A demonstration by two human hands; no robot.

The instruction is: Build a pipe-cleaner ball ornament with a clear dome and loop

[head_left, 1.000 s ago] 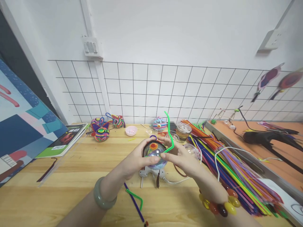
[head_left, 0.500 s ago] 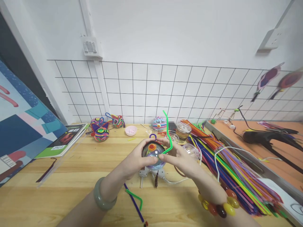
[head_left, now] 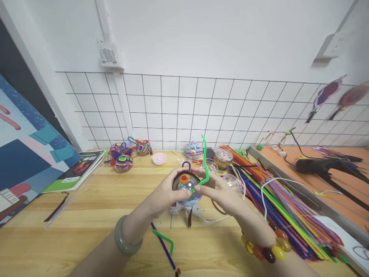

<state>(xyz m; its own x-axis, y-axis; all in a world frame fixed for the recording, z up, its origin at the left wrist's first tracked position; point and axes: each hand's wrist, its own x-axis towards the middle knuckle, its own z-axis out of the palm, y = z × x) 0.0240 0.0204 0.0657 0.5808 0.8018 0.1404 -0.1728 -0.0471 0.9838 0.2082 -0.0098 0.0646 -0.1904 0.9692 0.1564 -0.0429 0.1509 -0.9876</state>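
Note:
My left hand [head_left: 165,193] is wrapped round a clear plastic ball [head_left: 188,187] with coloured coils inside and a dark tassel hanging below it. My right hand [head_left: 219,192] presses a green pipe cleaner [head_left: 205,161] against the ball's right side with thumb and fingers; the stem curves upward above the hands. A small purple loop [head_left: 186,165] stands on top of the ball. Both hands hover over the wooden table [head_left: 95,215].
A big heap of coloured pipe cleaners [head_left: 276,200] lies at the right. Bent green and purple stems [head_left: 164,242] lie near my left wrist. Finished colourful ornaments [head_left: 122,159], a pink bowl [head_left: 159,158], a glass jar [head_left: 224,159] and a book [head_left: 77,171] sit at the back.
The hands and ball have risen slightly. The green stem's free end has swung a little and now stands more upright above the ball.

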